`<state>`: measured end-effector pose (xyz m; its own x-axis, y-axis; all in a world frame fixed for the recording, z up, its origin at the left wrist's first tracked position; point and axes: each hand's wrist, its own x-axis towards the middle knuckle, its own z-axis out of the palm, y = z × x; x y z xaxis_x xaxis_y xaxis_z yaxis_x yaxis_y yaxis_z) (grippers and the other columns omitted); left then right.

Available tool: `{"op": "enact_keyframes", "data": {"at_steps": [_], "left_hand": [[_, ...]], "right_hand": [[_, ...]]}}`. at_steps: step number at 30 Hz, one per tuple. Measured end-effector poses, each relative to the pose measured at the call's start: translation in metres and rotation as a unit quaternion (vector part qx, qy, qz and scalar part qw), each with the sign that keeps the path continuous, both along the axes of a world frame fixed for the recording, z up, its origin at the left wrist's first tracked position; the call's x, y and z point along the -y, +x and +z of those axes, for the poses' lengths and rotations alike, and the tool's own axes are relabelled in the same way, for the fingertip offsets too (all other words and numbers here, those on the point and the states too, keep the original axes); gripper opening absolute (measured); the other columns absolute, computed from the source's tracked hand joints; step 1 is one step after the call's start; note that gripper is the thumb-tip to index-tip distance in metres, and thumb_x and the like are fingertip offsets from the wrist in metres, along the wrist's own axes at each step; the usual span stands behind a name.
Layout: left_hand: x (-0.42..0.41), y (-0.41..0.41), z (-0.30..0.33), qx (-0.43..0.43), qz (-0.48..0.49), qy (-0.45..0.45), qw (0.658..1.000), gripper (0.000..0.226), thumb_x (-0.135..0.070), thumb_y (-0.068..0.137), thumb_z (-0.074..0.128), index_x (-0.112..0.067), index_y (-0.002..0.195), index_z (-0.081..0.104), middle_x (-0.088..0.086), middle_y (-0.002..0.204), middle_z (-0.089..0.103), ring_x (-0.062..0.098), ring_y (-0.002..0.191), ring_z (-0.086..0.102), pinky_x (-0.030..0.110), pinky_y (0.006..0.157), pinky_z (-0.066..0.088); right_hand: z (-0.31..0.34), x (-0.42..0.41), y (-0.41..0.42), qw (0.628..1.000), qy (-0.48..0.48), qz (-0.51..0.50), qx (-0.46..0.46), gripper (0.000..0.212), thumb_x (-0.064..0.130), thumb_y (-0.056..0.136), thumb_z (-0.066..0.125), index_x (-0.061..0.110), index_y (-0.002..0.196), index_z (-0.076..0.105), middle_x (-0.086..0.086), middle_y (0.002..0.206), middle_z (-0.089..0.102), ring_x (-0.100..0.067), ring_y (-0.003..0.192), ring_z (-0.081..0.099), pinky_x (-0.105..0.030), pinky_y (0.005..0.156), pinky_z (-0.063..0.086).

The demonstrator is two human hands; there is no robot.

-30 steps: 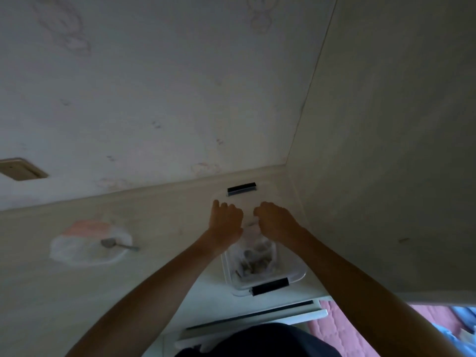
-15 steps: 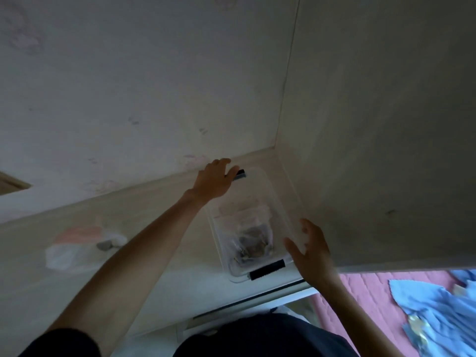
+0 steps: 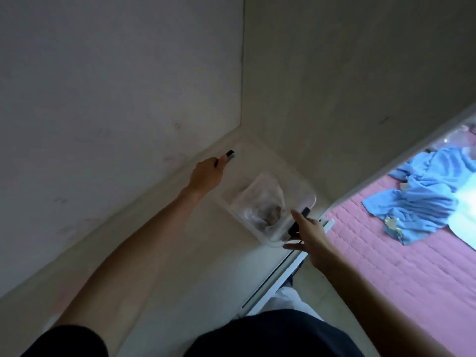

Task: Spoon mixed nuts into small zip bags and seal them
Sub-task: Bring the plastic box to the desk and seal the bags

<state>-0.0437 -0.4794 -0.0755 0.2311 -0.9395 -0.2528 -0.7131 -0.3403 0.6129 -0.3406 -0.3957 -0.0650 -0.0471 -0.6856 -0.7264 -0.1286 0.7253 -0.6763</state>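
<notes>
A clear plastic container (image 3: 306, 187) with black latches sits in the corner of the pale desk (image 3: 185, 256). Inside it lie clear zip bags (image 3: 257, 199), and brown nuts (image 3: 273, 215) show through at the near end. My left hand (image 3: 208, 174) reaches over the far end, fingers curled round the far black latch (image 3: 229, 153). At the near end my right hand (image 3: 310, 234) has its fingers spread, index and thumb touching the container on either side of the near latch (image 3: 303, 213). No spoon is in view.
A back wall (image 3: 116, 99) and a side panel (image 3: 347, 86) close the corner behind and right of the container. The desk's white front edge (image 3: 280, 276) runs below my right hand. Beyond it lies a pink quilted mat (image 3: 391, 261) with a crumpled blue cloth (image 3: 422, 199).
Both hands left the bags in the container; the left went to the far latch, the right came round to the near latch. My view swung right, losing the bag with the spoon.
</notes>
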Motion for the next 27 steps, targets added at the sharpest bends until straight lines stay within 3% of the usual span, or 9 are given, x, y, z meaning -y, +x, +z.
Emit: {"op": "enact_keyframes", "data": {"at_steps": [5, 8, 10, 13, 17, 19, 23, 27], "left_hand": [[-0.036, 0.003, 0.010, -0.008, -0.019, -0.066, 0.998, 0.063, -0.058, 0.107, 0.034, -0.014, 0.067, 0.051, 0.002, 0.063, 0.058, 0.025, 0.066, 0.059, 0.036, 0.059, 0.039], [-0.065, -0.005, 0.018, -0.030, -0.048, -0.077, 0.995, 0.072, -0.066, 0.103, 0.036, -0.005, 0.070, 0.056, 0.010, 0.066, 0.063, 0.027, 0.068, 0.063, 0.037, 0.069, 0.045], [-0.087, -0.016, 0.025, -0.069, -0.058, -0.079, 0.993, 0.082, -0.079, 0.092, 0.038, -0.002, 0.070, 0.057, 0.012, 0.065, 0.063, 0.020, 0.063, 0.060, 0.021, 0.063, 0.041], [-0.121, -0.040, 0.030, -0.140, -0.072, -0.081, 0.984, 0.078, -0.080, 0.084, 0.046, -0.004, 0.068, 0.055, 0.010, 0.062, 0.058, 0.014, 0.057, 0.052, 0.023, 0.057, 0.038], [-0.161, -0.078, 0.024, -0.200, -0.100, -0.052, 0.973, 0.062, -0.079, 0.080, 0.053, -0.019, 0.065, 0.060, -0.013, 0.057, 0.060, 0.003, 0.054, 0.053, 0.019, 0.053, 0.041], [-0.179, -0.104, 0.018, -0.221, -0.114, -0.025, 0.968, 0.060, -0.080, 0.077, 0.055, -0.021, 0.073, 0.067, -0.017, 0.059, 0.063, -0.001, 0.054, 0.054, 0.013, 0.052, 0.041], [-0.203, -0.163, 0.009, -0.238, -0.162, 0.024, 0.957, 0.062, -0.081, 0.078, 0.059, -0.021, 0.083, 0.072, -0.013, 0.067, 0.070, -0.002, 0.057, 0.059, 0.011, 0.052, 0.044], [-0.218, -0.235, 0.013, -0.234, -0.220, 0.060, 0.945, 0.057, -0.073, 0.086, 0.059, -0.018, 0.088, 0.072, -0.002, 0.078, 0.072, 0.009, 0.068, 0.064, 0.021, 0.060, 0.050]], "right_hand": [[0.012, -0.046, 0.004, 0.989, -0.109, -0.031, -0.095, 0.043, 0.044, 0.101, 0.060, 0.005, 0.087, 0.066, -0.007, 0.067, 0.065, -0.010, 0.047, 0.066, -0.024, 0.048, 0.055], [0.022, -0.089, -0.009, 0.982, -0.141, -0.048, -0.112, 0.042, 0.046, 0.100, 0.060, 0.008, 0.083, 0.067, 0.003, 0.060, 0.065, -0.006, 0.047, 0.063, -0.022, 0.048, 0.052], [0.030, -0.121, -0.019, 0.977, -0.158, -0.068, -0.125, 0.044, 0.048, 0.100, 0.060, 0.010, 0.077, 0.062, 0.010, 0.051, 0.059, -0.003, 0.045, 0.059, -0.020, 0.046, 0.050], [0.038, -0.167, -0.041, 0.965, -0.184, -0.107, -0.155, 0.046, 0.051, 0.099, 0.058, 0.014, 0.071, 0.054, 0.011, 0.047, 0.051, -0.002, 0.041, 0.051, -0.018, 0.041, 0.043], [0.036, -0.227, -0.074, 0.955, -0.162, -0.164, -0.185, 0.052, 0.049, 0.099, 0.059, 0.001, 0.079, 0.060, 0.000, 0.066, 0.051, -0.010, 0.054, 0.050, -0.031, 0.052, 0.046], [0.034, -0.257, -0.091, 0.947, -0.157, -0.209, -0.187, 0.046, 0.044, 0.099, 0.060, 0.003, 0.078, 0.061, -0.001, 0.066, 0.052, -0.005, 0.050, 0.050, -0.024, 0.048, 0.046], [0.030, -0.313, -0.130, 0.935, -0.130, -0.268, -0.194, 0.055, 0.050, 0.099, 0.058, -0.001, 0.079, 0.059, -0.001, 0.067, 0.052, -0.013, 0.058, 0.050, -0.029, 0.053, 0.043], [0.033, -0.356, -0.172, 0.906, -0.110, -0.360, -0.196, 0.050, 0.054, 0.097, 0.059, 0.011, 0.071, 0.057, 0.012, 0.057, 0.051, -0.007, 0.054, 0.047, -0.026, 0.051, 0.041]]}}
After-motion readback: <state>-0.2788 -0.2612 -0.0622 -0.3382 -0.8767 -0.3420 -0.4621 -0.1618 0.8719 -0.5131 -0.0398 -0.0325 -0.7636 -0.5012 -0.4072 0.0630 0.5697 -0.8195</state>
